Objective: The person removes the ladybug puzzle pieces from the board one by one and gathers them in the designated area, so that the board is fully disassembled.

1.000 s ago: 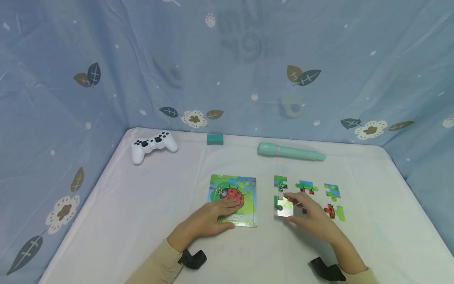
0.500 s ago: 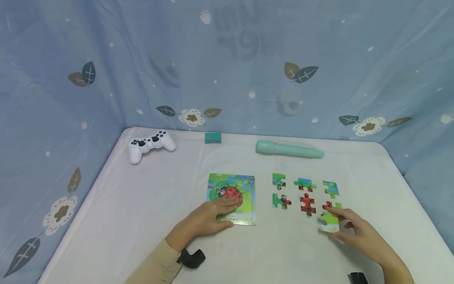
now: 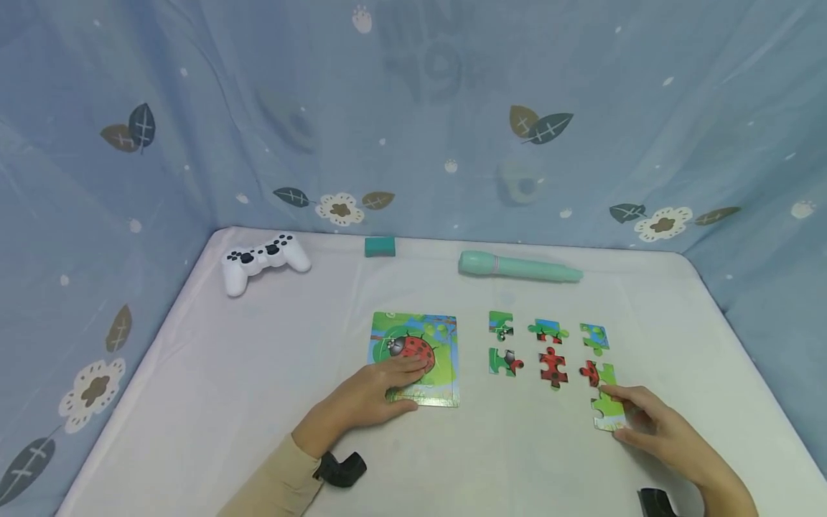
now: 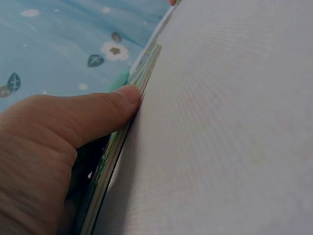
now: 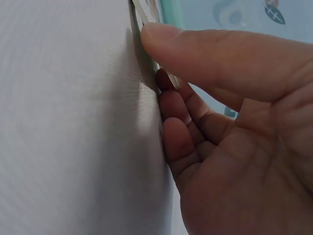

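Note:
My left hand [image 3: 370, 396] lies with fingers extended over the ladybug puzzle board [image 3: 446, 337] in the head view. In the left wrist view its thumb [image 4: 105, 112] rests along the near edge of the board [image 4: 101, 188]. My right hand [image 3: 655, 427] pinches a green puzzle piece [image 3: 609, 415] between thumb and index finger at the lower right of the loose pieces. That piece is close to the table, just below a red-and-green piece [image 3: 606, 373]. From the right wrist view, the thumb [image 5: 195, 51] presses the thin edge of the piece [image 5: 142, 10], while the other fingers curl beneath.
Other loose pieces lie in two rows: a left one [image 3: 497, 361], a red middle one [image 3: 553, 366] and several more behind. Along the back are a white game controller [image 3: 265, 260], a teal block [image 3: 380, 247] and a mint-green microphone-shaped object [image 3: 523, 268].
My right hand has moved right from the lower-left piece, which now lies flat, and has brought a green piece down under the right column. The left hand stays on the board.

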{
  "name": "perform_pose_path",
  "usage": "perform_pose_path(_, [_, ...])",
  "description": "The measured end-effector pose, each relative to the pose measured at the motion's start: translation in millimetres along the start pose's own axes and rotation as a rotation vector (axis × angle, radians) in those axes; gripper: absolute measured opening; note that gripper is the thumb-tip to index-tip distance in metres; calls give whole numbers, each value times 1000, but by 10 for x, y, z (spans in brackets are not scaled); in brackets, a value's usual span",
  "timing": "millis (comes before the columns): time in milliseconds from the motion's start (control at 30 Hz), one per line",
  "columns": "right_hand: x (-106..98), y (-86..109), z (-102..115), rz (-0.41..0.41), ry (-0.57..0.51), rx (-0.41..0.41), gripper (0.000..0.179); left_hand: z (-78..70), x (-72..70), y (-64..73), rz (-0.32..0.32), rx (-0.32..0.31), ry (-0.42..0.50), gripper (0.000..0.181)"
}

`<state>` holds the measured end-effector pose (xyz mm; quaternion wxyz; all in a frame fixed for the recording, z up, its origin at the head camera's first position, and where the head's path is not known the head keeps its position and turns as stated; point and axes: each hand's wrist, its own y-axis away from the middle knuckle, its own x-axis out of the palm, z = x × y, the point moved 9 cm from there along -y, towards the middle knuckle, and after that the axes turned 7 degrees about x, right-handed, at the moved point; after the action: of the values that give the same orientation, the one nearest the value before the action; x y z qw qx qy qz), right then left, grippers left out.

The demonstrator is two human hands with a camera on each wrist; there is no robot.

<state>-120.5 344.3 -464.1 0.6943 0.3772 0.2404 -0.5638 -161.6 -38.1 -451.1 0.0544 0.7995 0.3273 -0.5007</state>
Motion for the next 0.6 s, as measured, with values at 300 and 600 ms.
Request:
perform_pose_path(300, [34,5,-11,35,6,10,63,2,7,-16,12,-7,9,57])
perform_pose_path(600, [1,17,45,-28,-35,-97,60,13,2,-6,13,-22,13,57])
